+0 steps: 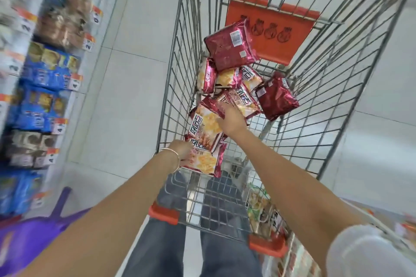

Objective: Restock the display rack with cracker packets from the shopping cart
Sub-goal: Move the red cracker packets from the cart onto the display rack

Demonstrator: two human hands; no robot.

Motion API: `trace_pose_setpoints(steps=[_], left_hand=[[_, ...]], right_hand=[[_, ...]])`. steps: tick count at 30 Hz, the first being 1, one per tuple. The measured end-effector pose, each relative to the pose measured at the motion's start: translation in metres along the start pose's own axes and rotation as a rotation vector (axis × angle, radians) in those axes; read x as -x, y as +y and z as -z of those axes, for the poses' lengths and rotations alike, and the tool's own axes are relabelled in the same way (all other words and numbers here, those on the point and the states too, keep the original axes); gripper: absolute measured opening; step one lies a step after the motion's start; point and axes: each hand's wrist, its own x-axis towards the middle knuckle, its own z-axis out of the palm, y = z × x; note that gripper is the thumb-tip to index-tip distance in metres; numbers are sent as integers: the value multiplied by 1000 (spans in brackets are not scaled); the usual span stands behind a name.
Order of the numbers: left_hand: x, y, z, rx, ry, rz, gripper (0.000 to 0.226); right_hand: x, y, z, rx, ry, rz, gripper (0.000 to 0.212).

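Wire wall (177, 96) near packet (203, 161) in left hand (183, 152)

A wire shopping cart (173, 87) stands on a pale tiled floor (135, 74). Red cracker packets (227, 78) lie loosely heaped on its mesh bottom. Some are face up, showing golden crackers. Two are face down, showing white labels, one leaning on an orange flap (276, 36) at the far end. Beside the cart, a display rack (74, 78) carries blurred blue packets (42, 101).
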Motion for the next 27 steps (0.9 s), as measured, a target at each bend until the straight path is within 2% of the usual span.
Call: trace_pose_setpoints(steps=[3,4,7,10,12,14,16,19,20,23,25,27], left_hand=[[6,5,-6,119,-15,14,46],[7,8,-6,128,-45,16,51],[7,20,-13,227,-154,52,68],[5,31,-21,413,-236,49,58],[2,37,-26,371,-255,-15,43],[4,42,-28,343,-272,-78,27],[4,44,-28,357,-286,-81,26],[3,41,-26,383,-287,-84,52],[2,39,-25,399,-284,-85,50],[2,33,-20,454,-281,-98,17],[-1,30,-17,479,-266,-91,16],[-2,29,-15,470,-260,-96,17]], right_hand=[[10,12,10,-71,-55,-49,19],[15,16,15,-142,-43,-70,17],[35,22,36,-379,-88,-142,33],[42,31,59,-549,-245,-168,41],[27,40,76,-457,-157,-142,35],[4,49,95,-370,142,-193,32],[-23,61,108,-243,337,-265,28],[-59,91,107,57,271,-408,59],[-71,106,101,134,243,-471,70],[-77,122,92,182,242,-516,85],[-72,116,92,176,309,-463,74],[-65,108,87,49,313,-414,50]])
